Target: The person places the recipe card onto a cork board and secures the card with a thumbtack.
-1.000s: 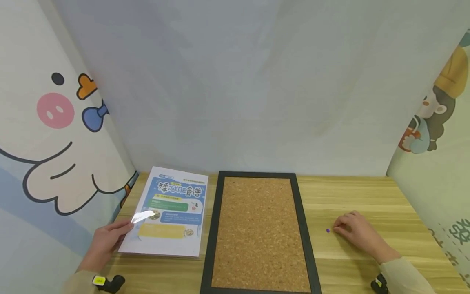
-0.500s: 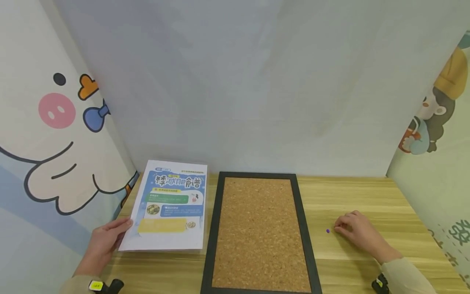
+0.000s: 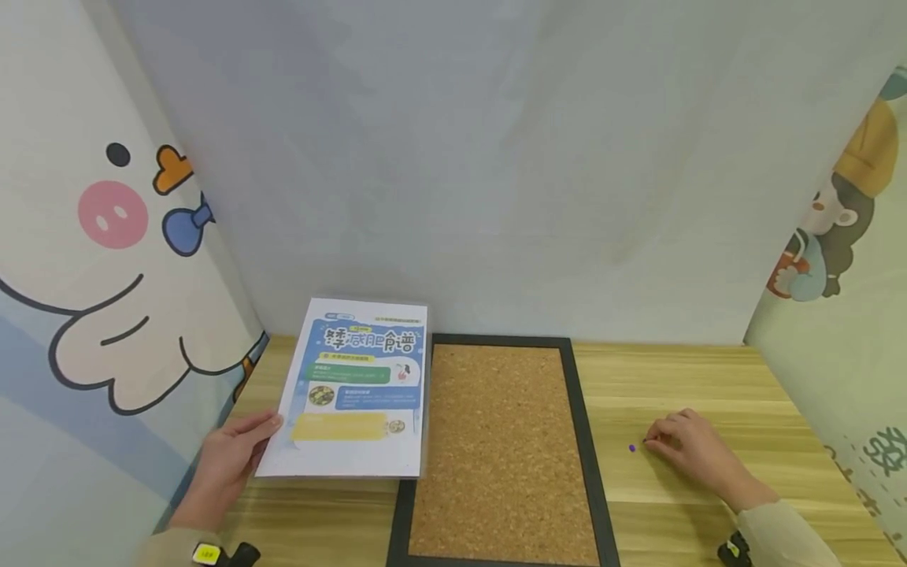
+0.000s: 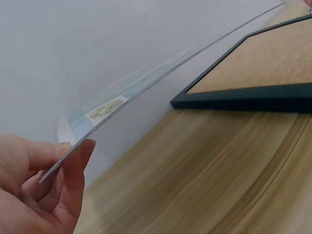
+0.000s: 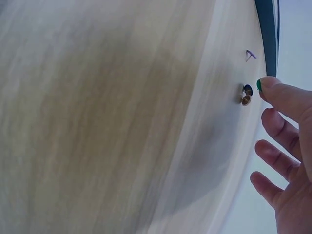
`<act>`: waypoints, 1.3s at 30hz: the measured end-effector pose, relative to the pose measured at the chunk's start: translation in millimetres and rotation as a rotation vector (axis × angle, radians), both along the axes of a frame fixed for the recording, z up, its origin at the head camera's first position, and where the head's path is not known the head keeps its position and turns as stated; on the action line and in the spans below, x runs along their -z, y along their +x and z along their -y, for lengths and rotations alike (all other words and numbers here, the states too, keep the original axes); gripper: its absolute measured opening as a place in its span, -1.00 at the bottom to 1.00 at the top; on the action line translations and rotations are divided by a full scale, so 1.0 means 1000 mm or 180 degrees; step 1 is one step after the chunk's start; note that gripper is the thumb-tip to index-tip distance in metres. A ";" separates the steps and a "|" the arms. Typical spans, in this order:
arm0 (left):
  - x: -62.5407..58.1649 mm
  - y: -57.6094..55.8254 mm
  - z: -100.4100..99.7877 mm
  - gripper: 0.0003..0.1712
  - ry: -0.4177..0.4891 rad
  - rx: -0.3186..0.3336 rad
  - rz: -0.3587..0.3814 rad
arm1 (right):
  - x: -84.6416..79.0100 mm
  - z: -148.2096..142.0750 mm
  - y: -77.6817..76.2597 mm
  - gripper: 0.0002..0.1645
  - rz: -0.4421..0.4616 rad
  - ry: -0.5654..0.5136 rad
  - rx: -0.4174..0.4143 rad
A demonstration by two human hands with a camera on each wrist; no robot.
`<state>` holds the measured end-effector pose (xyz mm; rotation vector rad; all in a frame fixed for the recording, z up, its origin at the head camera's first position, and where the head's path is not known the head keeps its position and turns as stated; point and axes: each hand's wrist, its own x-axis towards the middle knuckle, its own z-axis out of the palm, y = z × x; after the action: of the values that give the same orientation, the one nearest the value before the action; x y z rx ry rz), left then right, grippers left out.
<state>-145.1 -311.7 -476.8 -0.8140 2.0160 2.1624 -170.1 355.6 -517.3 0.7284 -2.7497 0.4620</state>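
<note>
My left hand (image 3: 230, 465) pinches the lower left edge of a printed, clear-covered sheet (image 3: 354, 394), thumb on its face. In the left wrist view the sheet (image 4: 146, 87) is seen nearly edge-on, raised above the table. Its right side overlaps the left frame of a cork board (image 3: 503, 457). At the right, my right hand (image 3: 697, 457) is low by the tabletop. A green thumbtack (image 5: 259, 85) shows at its thumb tip, pinched there; the index finger is mostly hidden. Close by lie a purple thumbtack (image 5: 250, 54), a dark one (image 5: 247, 89) and a gold-coloured one (image 5: 245, 100).
The wooden table (image 3: 680, 378) meets a pale cloth wall (image 3: 482, 197) at the back. Cloth panels with cartoon prints (image 3: 113, 213) stand on both sides. The board's black frame (image 4: 243, 99) is raised slightly above the tabletop.
My left hand has lifted the sheet and carried it rightward, so that it now covers part of the board's left frame. The right hand has barely moved.
</note>
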 end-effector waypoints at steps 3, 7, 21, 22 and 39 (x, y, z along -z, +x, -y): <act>0.003 0.000 -0.011 -0.82 0.0043 0.0045 -0.0001 | 0.001 -0.001 0.000 -0.76 -0.0078 -0.0035 -0.0053; 0.007 0.000 -0.026 -0.81 0.0045 0.0112 -0.0016 | 0.003 -0.003 -0.001 -0.74 -0.0163 -0.0057 -0.0096; 0.017 -0.001 -0.083 -0.48 -0.0068 0.0255 -0.0042 | 0.004 -0.005 0.001 -0.76 0.0003 -0.0029 0.0006; 0.018 -0.001 -0.087 -0.48 -0.0062 0.0255 -0.0050 | 0.003 -0.005 0.001 -0.76 0.0017 -0.0024 0.0012; 0.032 0.003 -0.149 -0.61 0.0014 0.0303 -0.0154 | 0.004 -0.008 0.002 -0.75 -0.0023 -0.0082 -0.0003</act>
<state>-142.3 -162.6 -508.6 -0.6571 2.0273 2.1540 -167.9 363.2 -521.7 0.7238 -2.7315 0.4929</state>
